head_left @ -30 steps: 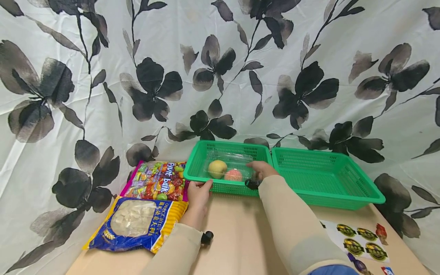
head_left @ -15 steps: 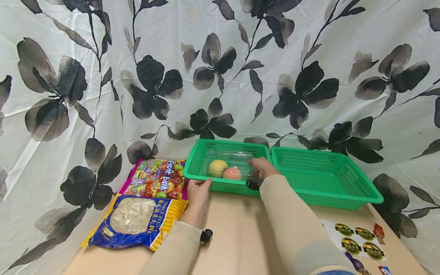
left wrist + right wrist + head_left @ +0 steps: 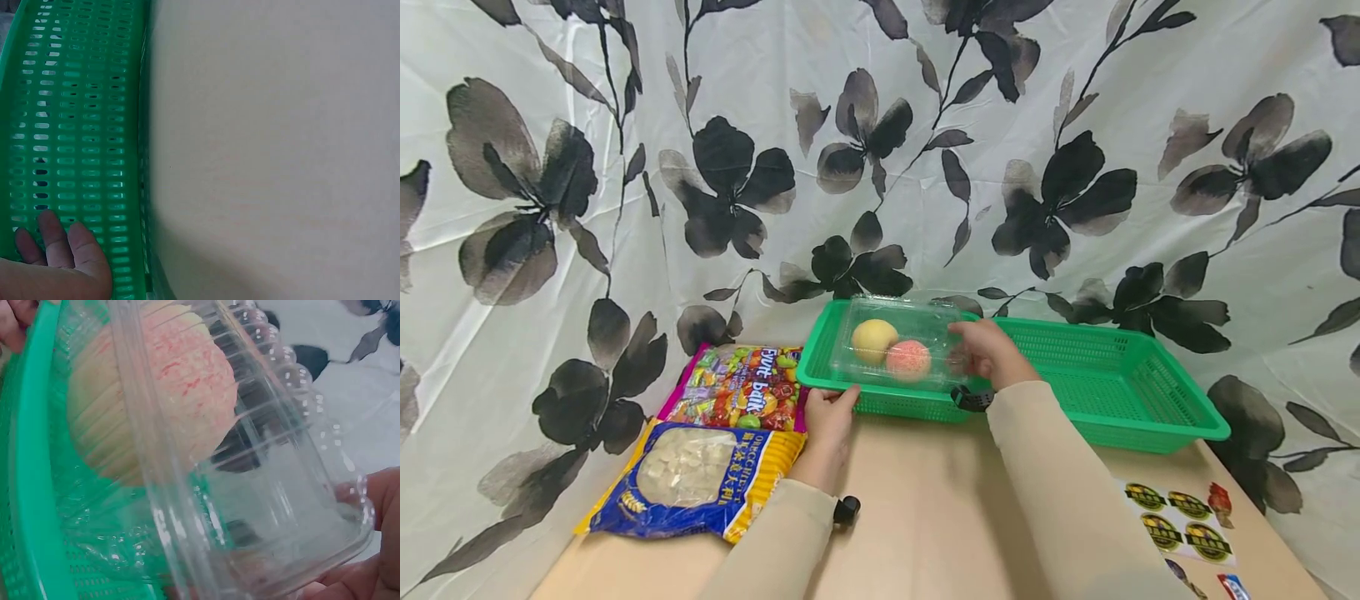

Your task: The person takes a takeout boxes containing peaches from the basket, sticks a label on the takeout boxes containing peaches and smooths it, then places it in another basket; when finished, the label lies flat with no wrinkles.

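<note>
"What changed?"
"The clear box (image 3: 925, 319) with two fruits (image 3: 874, 342) has risen over the green basket (image 3: 898, 407); lifting seems begun."
"Fingers?"
"The right hand (image 3: 992, 346) pinches the box's end; the left hand (image 3: 827, 429), poorly seen, seems clamped on the basket's rim."

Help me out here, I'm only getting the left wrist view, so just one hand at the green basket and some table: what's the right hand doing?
Observer: The right hand is holding one end of a clear plastic container.

Operator: Nothing like that on my screen. What's inside it?

Observer: Two round, fruit-like things, side by side: a yellow one and a pink one.
</note>
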A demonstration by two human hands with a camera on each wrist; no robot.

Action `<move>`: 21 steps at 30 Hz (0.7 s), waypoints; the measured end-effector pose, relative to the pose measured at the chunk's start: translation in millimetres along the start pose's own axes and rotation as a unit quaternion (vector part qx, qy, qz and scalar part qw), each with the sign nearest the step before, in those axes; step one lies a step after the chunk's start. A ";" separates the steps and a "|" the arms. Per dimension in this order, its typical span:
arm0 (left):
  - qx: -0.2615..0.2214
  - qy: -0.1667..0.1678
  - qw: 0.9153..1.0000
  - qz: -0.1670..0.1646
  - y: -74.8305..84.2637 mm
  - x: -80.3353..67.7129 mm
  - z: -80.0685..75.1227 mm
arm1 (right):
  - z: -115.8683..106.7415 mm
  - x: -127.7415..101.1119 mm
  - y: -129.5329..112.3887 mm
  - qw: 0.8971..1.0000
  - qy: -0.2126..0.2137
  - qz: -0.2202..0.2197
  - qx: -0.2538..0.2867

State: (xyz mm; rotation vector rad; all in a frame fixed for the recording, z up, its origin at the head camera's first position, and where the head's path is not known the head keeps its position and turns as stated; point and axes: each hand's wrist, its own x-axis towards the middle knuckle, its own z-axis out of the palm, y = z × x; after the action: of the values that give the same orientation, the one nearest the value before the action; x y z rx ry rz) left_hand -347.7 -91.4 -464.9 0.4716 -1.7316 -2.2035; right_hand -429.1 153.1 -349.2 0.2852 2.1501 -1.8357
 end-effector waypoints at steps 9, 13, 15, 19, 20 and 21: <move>-0.005 -0.005 1.000 0.004 -1.2 1.0 0.1 | -16.3 -36.4 3.7 0.998 0.006 -0.056 -0.006; -0.004 -0.007 1.000 0.002 -4.3 0.9 0.1 | -23.9 -60.3 11.3 0.997 0.004 -0.072 -0.009; 0.007 -0.005 1.000 0.006 -5.8 0.8 -0.2 | -27.7 -72.3 17.4 0.997 0.000 -0.080 -0.007; 0.020 -0.003 1.000 0.021 -6.4 2.1 -1.3 | -33.1 -93.0 31.1 0.995 -0.017 -0.098 0.004; 0.020 -0.004 1.000 0.024 -5.7 2.4 -1.8 | -33.6 -97.7 34.8 0.995 -0.021 -0.102 0.004; 0.017 -0.005 1.000 0.025 -4.6 2.4 -2.2 | -33.8 -102.3 38.6 0.994 -0.025 -0.105 0.006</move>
State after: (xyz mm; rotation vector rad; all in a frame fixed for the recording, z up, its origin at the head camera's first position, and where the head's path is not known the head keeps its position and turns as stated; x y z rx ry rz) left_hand -349.0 -93.3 -470.1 0.4207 -1.7681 -2.1494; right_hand -323.6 197.1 -344.4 0.0144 2.2084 -1.9444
